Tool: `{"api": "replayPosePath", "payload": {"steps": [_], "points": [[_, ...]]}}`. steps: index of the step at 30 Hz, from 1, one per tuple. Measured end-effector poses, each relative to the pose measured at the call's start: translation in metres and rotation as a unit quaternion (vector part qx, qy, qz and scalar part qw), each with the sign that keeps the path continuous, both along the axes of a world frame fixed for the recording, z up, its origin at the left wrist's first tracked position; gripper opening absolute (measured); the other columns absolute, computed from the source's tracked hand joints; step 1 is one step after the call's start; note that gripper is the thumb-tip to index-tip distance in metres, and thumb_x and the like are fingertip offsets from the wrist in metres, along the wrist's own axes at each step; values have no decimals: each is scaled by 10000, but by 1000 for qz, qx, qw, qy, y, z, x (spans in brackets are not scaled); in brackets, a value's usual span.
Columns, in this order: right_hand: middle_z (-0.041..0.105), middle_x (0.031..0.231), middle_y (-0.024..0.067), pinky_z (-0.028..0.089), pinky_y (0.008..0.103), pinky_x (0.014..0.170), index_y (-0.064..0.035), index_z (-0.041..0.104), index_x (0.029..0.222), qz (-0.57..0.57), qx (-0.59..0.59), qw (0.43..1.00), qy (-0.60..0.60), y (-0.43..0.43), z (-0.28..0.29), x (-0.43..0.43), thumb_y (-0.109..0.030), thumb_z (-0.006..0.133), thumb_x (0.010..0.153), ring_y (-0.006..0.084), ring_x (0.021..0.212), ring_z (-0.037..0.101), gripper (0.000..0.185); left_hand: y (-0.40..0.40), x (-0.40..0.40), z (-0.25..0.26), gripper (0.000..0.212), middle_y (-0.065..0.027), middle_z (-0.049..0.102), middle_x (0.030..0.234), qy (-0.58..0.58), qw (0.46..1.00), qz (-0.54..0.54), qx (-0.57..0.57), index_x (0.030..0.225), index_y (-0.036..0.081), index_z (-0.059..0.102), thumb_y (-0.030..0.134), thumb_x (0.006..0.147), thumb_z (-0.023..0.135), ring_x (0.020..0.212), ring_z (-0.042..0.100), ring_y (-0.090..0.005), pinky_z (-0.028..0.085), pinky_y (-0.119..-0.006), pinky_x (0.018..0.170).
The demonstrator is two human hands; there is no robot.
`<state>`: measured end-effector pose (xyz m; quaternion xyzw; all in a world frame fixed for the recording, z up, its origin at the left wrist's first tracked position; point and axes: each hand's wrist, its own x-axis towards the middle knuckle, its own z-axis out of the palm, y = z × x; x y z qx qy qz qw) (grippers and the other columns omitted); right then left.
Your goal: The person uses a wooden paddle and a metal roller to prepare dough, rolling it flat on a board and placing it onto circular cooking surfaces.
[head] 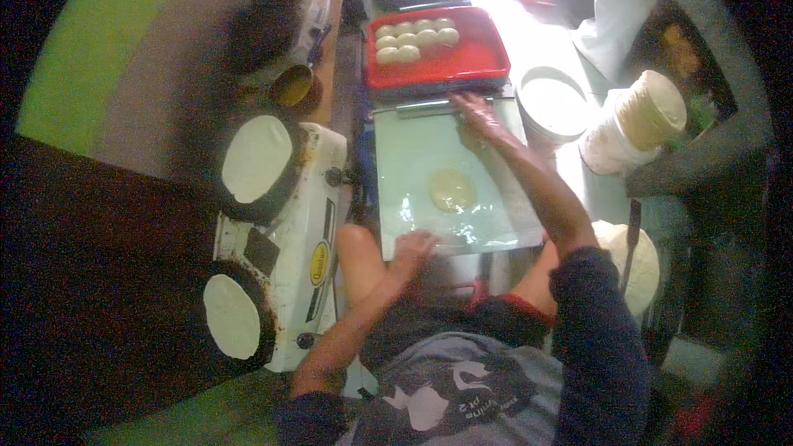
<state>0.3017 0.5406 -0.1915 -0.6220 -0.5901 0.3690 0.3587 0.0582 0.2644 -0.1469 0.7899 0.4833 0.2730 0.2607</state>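
Note:
A flattened dough disc [452,190] shows through a glossy clear plastic sheet [403,148] on the board in front of me. My left hand [416,249] lies at the sheet's near edge, its fingers bent; whether it grips the edge cannot be told. My right hand [476,113] reaches to the board's far edge, its fingers by a metal rod [427,109] there; a hold on it cannot be made out. Just beyond, a red tray [458,68] bears several round dough balls [427,37] in rows.
To the left, a white two-burner gas stove [297,223] carries flat dough rounds [257,158] on dark pans. A metal bowl [292,85] stands behind it. At the right are a white round container [553,103], stacked flatbreads [653,111] and a flatbread pile [644,266] with a dark-handled utensil [632,241].

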Motion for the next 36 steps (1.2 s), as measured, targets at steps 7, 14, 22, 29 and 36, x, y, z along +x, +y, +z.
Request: {"api": "replayPosePath", "payload": {"steps": [7,14,22,29,36], "points": [[554,1160,176,389,503,927,-175,434,1347,192,57,892,-406,-54,-13,-62,-222,602,842,355,1119,518,534,-12,43,-97,234,-89,559,909,162,985,35,44,914,103,605,108,680,591,908,546,-281,405,-459,795],[530,1157,119,321,525,957,-211,441,1347,112,202,858,-460,-200,10,-90,-268,652,823,282,1127,483,568,-1,28,-86,254,-91,583,962,154,987,44,20,922,83,612,56,671,590,971,549,-275,389,-433,837],[515,1221,129,279,556,1005,-250,415,1375,103,205,870,-436,-156,-14,-75,-275,641,834,292,1213,426,588,9,43,-86,226,-96,570,957,175,984,20,-36,884,95,603,28,670,579,977,539,-274,390,-435,789],[506,1242,144,267,572,1006,-256,430,1377,90,135,894,-418,-141,28,-87,-246,621,862,306,1206,425,550,7,35,-69,239,-86,550,925,148,988,39,17,890,103,593,41,659,594,950,529,-272,385,-421,804],[494,1219,106,274,554,990,-255,464,1354,82,214,896,-380,-184,16,-101,-284,699,785,289,1219,416,616,9,19,-71,231,-77,549,908,158,985,65,2,875,105,577,29,658,593,947,529,-268,387,-422,800]]}}
